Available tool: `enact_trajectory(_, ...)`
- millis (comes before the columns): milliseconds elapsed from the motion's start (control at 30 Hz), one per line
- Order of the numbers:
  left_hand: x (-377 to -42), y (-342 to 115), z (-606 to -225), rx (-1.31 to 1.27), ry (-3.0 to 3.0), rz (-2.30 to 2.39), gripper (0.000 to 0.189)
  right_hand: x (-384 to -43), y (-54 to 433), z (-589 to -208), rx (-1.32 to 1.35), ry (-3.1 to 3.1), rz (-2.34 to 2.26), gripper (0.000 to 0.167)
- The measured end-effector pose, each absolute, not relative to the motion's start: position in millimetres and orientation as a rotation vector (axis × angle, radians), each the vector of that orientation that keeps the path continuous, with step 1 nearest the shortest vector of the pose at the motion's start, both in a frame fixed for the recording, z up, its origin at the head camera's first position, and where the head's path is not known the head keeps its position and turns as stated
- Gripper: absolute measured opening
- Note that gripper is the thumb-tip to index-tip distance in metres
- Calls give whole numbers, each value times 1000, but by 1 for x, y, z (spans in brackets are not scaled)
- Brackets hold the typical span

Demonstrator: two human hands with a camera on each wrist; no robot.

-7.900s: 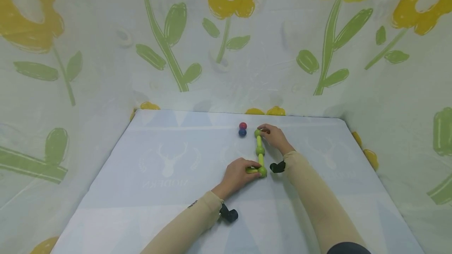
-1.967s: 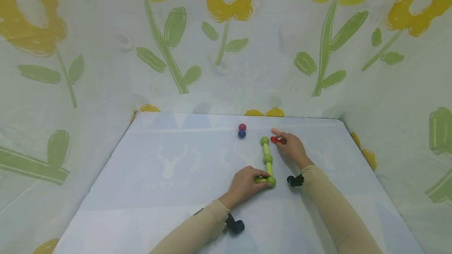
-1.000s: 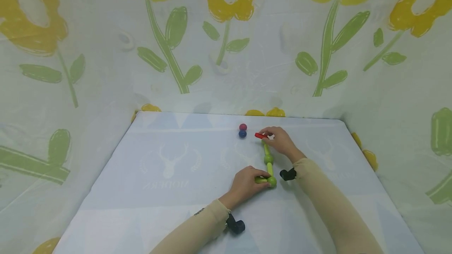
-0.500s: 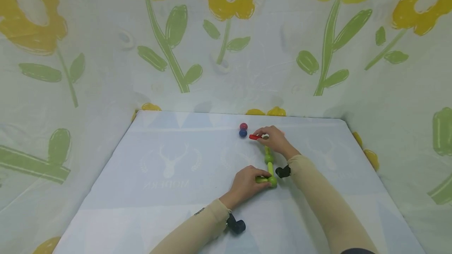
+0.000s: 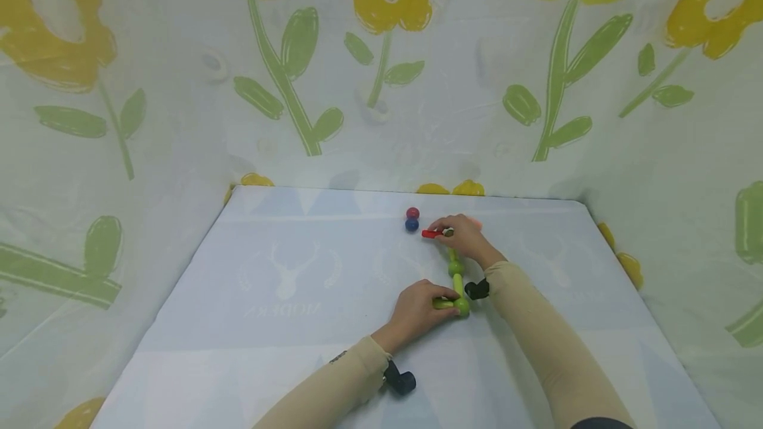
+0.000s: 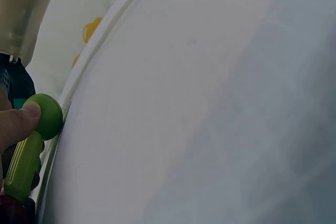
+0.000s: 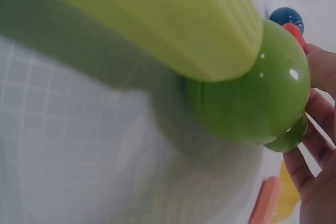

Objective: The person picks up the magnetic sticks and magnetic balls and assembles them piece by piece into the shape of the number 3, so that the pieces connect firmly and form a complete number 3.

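"What's the left hand [image 5: 414,308] doing?"
"Pinching the near green ball [image 5: 462,308] of the ball-and-rod chain [image 5: 457,284], which runs to twelve o'clock through the middle green ball [image 5: 456,268]."
"And the right hand [image 5: 467,238]?"
"At one o'clock from the left, pinching the red rod [image 5: 430,234] by the chain's far end; whether it's joined I can't tell, the hand covers the spot."
"Neighbours?"
"Blue ball [image 5: 412,224] at ten o'clock from the rod, crimson ball [image 5: 412,213] just behind; peach rod [image 7: 265,201] at one from the right hand."
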State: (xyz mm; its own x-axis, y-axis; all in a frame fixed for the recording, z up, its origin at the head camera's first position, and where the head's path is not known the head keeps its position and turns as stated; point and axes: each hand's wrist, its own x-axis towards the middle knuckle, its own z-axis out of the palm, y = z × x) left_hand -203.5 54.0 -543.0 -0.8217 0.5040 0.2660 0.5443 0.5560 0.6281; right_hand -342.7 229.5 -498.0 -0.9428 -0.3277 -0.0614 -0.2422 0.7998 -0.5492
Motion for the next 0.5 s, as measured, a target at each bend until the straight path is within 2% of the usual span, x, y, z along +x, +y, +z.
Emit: enact_trajectory(500,-203,55,-541,-912,-2728,-1130,26,-343,234,-502,-363,2787,-882,24)
